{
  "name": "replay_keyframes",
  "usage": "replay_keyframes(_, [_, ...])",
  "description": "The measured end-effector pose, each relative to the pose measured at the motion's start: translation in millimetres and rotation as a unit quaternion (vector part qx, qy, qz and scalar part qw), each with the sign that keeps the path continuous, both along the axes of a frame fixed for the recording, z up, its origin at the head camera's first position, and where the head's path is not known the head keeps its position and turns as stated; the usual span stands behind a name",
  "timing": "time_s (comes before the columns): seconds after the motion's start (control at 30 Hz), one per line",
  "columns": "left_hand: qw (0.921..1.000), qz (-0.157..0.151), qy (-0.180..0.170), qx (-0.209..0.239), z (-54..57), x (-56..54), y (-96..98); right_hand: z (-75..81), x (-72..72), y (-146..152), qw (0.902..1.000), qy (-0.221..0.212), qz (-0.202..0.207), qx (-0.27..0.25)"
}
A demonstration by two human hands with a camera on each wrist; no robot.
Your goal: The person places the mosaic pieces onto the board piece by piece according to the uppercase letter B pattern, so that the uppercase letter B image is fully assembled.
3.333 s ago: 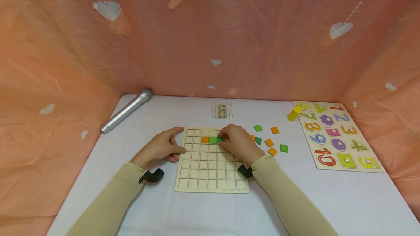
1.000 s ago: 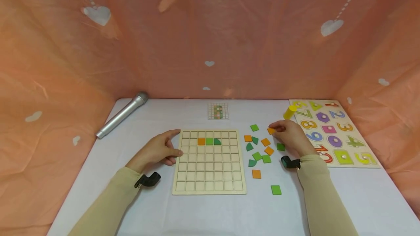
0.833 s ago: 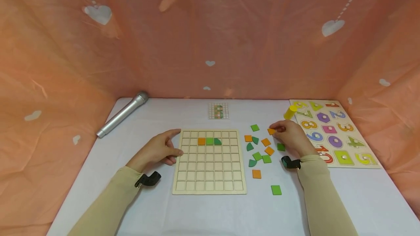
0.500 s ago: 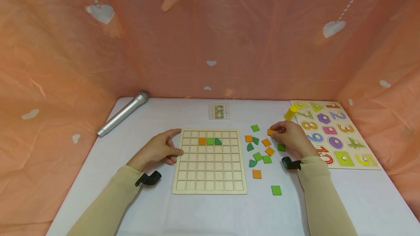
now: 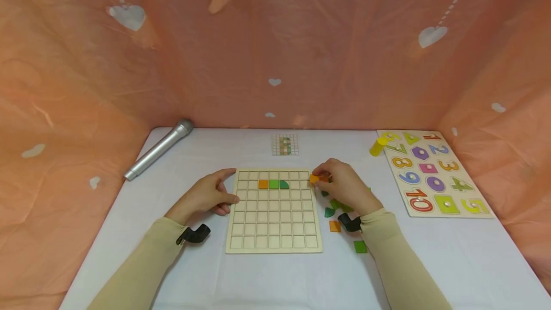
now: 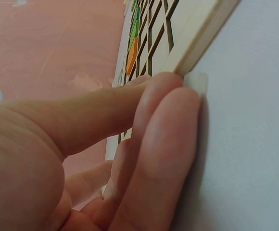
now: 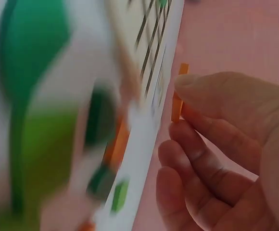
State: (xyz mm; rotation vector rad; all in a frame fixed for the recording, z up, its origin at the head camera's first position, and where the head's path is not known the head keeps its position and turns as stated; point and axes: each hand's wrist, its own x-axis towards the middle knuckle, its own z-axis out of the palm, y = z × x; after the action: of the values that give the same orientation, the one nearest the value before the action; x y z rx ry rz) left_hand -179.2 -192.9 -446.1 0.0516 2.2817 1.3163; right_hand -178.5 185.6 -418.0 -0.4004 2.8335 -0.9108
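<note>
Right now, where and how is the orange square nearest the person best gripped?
Probably pinched by its near and far edges, coming from above: the orange square lies flat and low on the table, with the grid board close on its left.

Looks like a curtained-off play corner, too enclosed to tell home from studio. Hung with peach fabric (image 5: pixel 301 37) bearing white hearts (image 5: pixel 127 17) at ten, twelve and two o'clock; furnished with a white tabletop (image 5: pixel 193 281); stocked with a number puzzle (image 5: pixel 435 184) at three, a wooden grid board (image 5: pixel 273 216) at six and a silver microphone (image 5: pixel 159 149) at nine.
</note>
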Motion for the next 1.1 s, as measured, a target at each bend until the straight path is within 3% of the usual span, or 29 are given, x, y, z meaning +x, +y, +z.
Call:
replay_keyframes(0.17, [1.0000,0.003,0.001,0.002,-0.9,-0.1,-0.7,-2.2,5.0,-35.2,0.9976,0.044,0.048,0.024])
replay_keyframes(0.37, [1.0000,0.002,-0.003,0.003,-2.9,-1.0,0.1,-9.7,13.8,-59.7,0.9962,0.039,0.067,0.039])
replay_keyframes(0.57, [1.0000,-0.003,0.000,0.001,-2.9,-0.6,1.8,-17.3,17.1,-66.3,0.9958,0.045,0.067,0.042])
replay_keyframes(1.1, [1.0000,-0.002,-0.002,-0.002,-3.2,-2.7,-2.2,-17.1,15.4,-70.2,0.9962,0.044,0.064,0.039])
